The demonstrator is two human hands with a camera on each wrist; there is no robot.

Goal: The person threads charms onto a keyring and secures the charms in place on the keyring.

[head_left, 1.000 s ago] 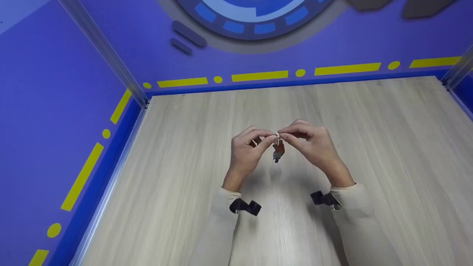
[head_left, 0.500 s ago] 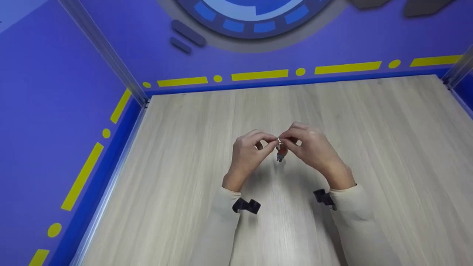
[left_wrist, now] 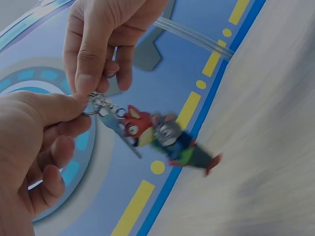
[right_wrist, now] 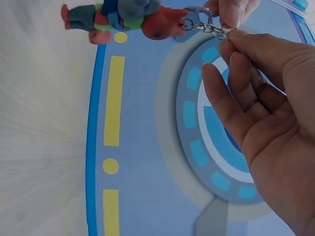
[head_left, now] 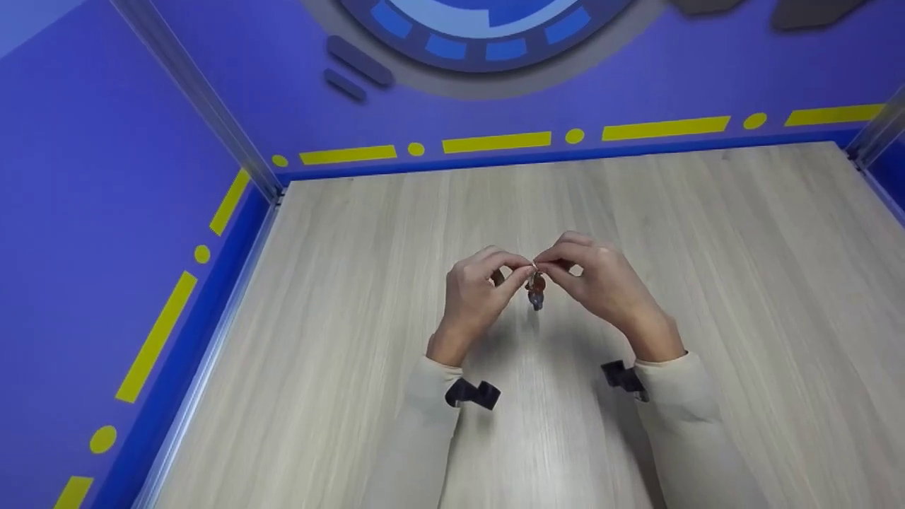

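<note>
Near the table's middle, my left hand (head_left: 481, 283) and right hand (head_left: 597, 276) meet fingertip to fingertip. Between thumb and finger, each pinches a metal split ring (left_wrist: 90, 113) from its own side. From the ring hangs a keychain figure (left_wrist: 170, 135), a red fox with a grey big-eared animal against it, in blue and green clothes with red feet. A short silver chain (right_wrist: 205, 27) joins figure and ring. Beside the figure dangles a flat metal key (left_wrist: 114, 125), its blade pointing down. Fingertips hide part of the ring.
A light wood-grain table (head_left: 339, 318) lies beneath the hands. Blue-purple panels (head_left: 85, 177) with yellow dashes stand along its left and far sides, joined by a metal corner post (head_left: 205, 99). Black camera mounts (head_left: 472, 393) sit on both wrists, over light sleeves.
Both hands have dropped slightly toward the body since a second ago, still pinching the ring. The hanging figure has turned and swung a little beneath the fingers.
</note>
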